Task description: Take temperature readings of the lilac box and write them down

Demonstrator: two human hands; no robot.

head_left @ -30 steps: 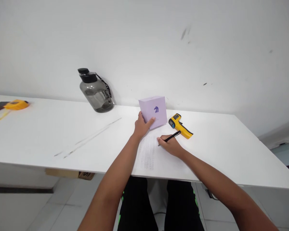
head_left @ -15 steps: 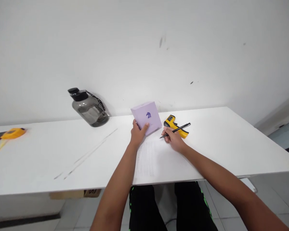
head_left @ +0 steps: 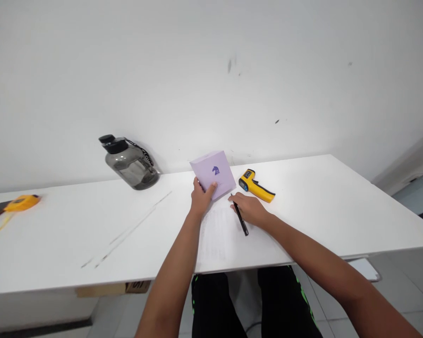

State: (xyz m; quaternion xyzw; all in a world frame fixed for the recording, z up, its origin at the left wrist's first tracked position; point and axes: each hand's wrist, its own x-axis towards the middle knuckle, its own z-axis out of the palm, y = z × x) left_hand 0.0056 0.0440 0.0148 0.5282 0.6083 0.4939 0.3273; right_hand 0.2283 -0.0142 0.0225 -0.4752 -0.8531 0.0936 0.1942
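A light purple box [head_left: 218,174] with a dark horse-head logo is tilted in my left hand [head_left: 201,197], the thumb across its front face. Just right of it, my right hand [head_left: 249,209] is closed around a black pen [head_left: 241,219]; one end of the pen points down toward my body, the other up near the box's lower corner. A sheet of paper [head_left: 213,237] with faint lines lies on the white table [head_left: 148,234] beneath my hands. Beyond my right hand rests a yellow and black infrared thermometer [head_left: 257,186].
A dark translucent water bottle [head_left: 133,164] stands by the wall at left. Farther left lies a yellow tape measure [head_left: 23,203] beside a dark object. Under the table edge are a cardboard box [head_left: 107,289] and a white flat object [head_left: 365,269]. The wall [head_left: 197,84] closes off the back.
The pen has turned in my right hand: its long end pointed up and right before and now points down toward me. My left hand still holds the box, nearly unmoved.
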